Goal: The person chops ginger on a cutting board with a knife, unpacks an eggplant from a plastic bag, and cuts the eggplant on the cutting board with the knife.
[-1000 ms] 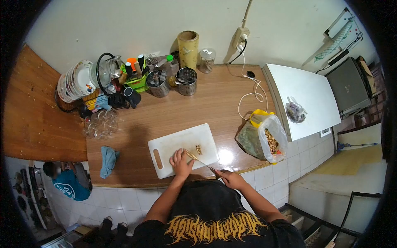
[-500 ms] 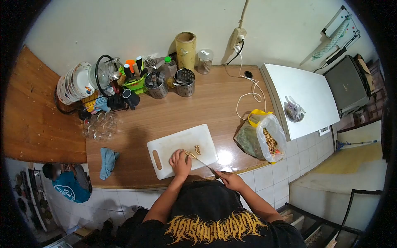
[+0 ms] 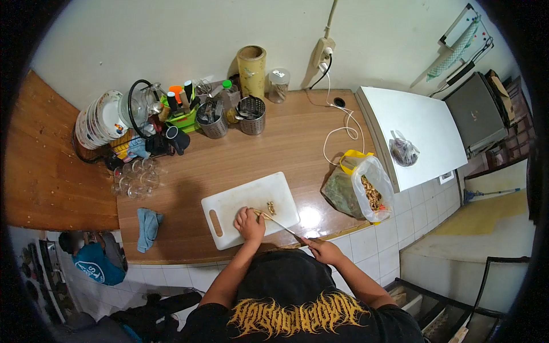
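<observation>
On the white cutting board, my left hand presses down on thin yellowish-brown pieces that poke out past its fingertips. My right hand grips a knife by its handle, near the board's lower right corner. The blade slants up and left, its front part at the pieces beside my left fingers. A small heap of chopped bits lies on the board to the right of my left hand.
A blue cloth lies left of the board, glasses behind it. Utensil holders and a dish rack stand along the back. An open plastic bag is at the right. Another person is at lower left.
The view has shifted slightly. Both hands keep nearly the same place, with the knife's blade still at the pieces. At lower left, a second person's dark-clothed legs have come further into view.
</observation>
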The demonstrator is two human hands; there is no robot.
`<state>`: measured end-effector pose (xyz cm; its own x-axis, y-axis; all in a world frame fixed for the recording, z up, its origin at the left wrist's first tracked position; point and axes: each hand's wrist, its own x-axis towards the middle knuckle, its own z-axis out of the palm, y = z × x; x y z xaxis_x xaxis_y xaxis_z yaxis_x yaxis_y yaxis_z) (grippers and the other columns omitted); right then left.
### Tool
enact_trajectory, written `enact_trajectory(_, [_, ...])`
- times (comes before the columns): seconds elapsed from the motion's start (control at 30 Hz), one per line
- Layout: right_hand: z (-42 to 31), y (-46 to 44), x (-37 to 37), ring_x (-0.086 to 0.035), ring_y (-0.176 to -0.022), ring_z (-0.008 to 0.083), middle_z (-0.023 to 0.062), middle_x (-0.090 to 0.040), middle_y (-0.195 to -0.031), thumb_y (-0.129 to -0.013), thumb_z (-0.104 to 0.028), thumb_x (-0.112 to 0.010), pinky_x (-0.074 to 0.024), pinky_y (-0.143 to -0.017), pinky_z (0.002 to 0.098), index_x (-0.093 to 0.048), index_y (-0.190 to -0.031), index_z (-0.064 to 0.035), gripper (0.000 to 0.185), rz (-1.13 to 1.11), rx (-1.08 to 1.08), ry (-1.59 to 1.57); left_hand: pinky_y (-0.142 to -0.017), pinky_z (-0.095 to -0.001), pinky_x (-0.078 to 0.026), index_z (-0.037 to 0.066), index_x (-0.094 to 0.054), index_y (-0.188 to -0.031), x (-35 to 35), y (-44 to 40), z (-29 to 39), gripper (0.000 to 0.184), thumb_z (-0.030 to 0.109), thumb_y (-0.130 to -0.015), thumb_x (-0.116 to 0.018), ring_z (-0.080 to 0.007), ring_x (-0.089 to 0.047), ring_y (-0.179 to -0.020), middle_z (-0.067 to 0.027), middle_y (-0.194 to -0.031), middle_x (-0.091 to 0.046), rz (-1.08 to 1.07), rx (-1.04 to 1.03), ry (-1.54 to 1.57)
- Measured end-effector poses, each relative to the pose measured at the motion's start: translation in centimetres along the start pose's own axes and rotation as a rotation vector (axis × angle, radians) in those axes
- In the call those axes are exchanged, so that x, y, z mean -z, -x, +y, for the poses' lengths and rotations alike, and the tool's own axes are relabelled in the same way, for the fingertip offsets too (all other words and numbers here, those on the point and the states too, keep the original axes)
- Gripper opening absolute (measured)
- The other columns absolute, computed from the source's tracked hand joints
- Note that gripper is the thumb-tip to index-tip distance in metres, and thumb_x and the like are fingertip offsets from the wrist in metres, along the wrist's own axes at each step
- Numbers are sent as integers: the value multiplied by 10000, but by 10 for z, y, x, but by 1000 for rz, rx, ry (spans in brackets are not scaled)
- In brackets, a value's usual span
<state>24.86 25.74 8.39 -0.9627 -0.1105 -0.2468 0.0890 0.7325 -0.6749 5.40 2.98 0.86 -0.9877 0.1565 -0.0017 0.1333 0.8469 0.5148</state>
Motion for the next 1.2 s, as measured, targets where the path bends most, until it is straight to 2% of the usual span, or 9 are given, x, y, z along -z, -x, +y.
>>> enact_trajectory(0.27, [1,-10,2,-667,-946,391,206,-685,-1104,-951,-105,-557,-545,-833,450,-458,-1509,-217,578,-65,-26,-18,-1123,-519,-237,81,-631,-1168,-3,2,-2,418,311,-836,-735,-326,-413,-1340,-127,-1363,-528,30,-21,10])
enact_trajectory(0.47, [12,-3,-4,-661,-916,409,212,-671,-1080,-935,-76,-542,-538,-822,475,-468,-1497,-220,585,51,88,-3,-1124,-525,-234,79,-634,-1172,-3,4,-4,424,307,-828,-730,-325,-406,-1359,-139,-1373,-528,45,-43,15])
enact_trajectory(0.53, [5,-17,-5,-663,-938,411,203,-676,-1106,-945,-92,-543,-539,-832,472,-464,-1500,-219,575,-45,-33,-42,-1123,-525,-234,79,-635,-1168,-5,4,-4,419,304,-827,-729,-325,-404,-1362,-141,-1374,-528,48,-43,15])
enact_trajectory(0.67, [0,-19,-3,-685,-889,378,195,-693,-1078,-976,-145,-556,-554,-799,452,-488,-1489,-211,522,-10,-31,-19,-1119,-526,-236,81,-634,-1152,-7,3,-6,411,306,-821,-730,-324,-406,-1359,-141,-1370,-529,47,-39,16])
enact_trajectory(0.9, [0,-7,-2,-685,-1010,390,211,-680,-1209,-972,-141,-569,-549,-886,421,-482,-1490,-165,526,-27,-31,-118,-1113,-513,-243,83,-618,-1157,3,-1,-2,443,292,-785,-738,-325,-430,-1327,-139,-1357,-535,35,-32,-3])
enact_trajectory(1.0, [-21,-15,2,-670,-1032,416,230,-671,-1207,-969,-173,-580,-536,-905,440,-498,-1461,-129,501,-19,-151,-165,-1095,-546,-279,96,-604,-1180,11,-3,-1,505,299,-750,-774,-356,-429,-1318,-148,-1358,-508,-51,-10,-43])
enact_trajectory(1.1, [-32,-32,-1,-658,-1036,439,247,-671,-1176,-966,-216,-594,-526,-904,465,-532,-1405,-85,461,79,-173,-228,-1013,-530,-394,82,-645,-1092,20,-5,4,453,309,-724,-781,-356,-536,-1200,-159,-1230,-600,-61,144,-28])
enact_trajectory(1.17, [-31,-46,-5,-657,-1049,439,249,-673,-1173,-966,-235,-608,-525,-907,464,-548,-1378,-62,450,126,-131,-273,-876,-515,-499,46,-683,-974,24,-11,-1,343,289,-741,-751,-364,-631,-1055,-170,-1089,-668,-324,167,-2])
enact_trajectory(1.2, [-28,-55,-8,-669,-1011,416,245,-681,-1120,-948,-253,-642,-527,-885,453,-558,-1351,-50,459,107,-163,-299,-876,-515,-499,46,-683,-974,22,-11,-4,343,289,-741,-751,-364,-631,-1055,-170,-1089,-668,-322,165,-7])
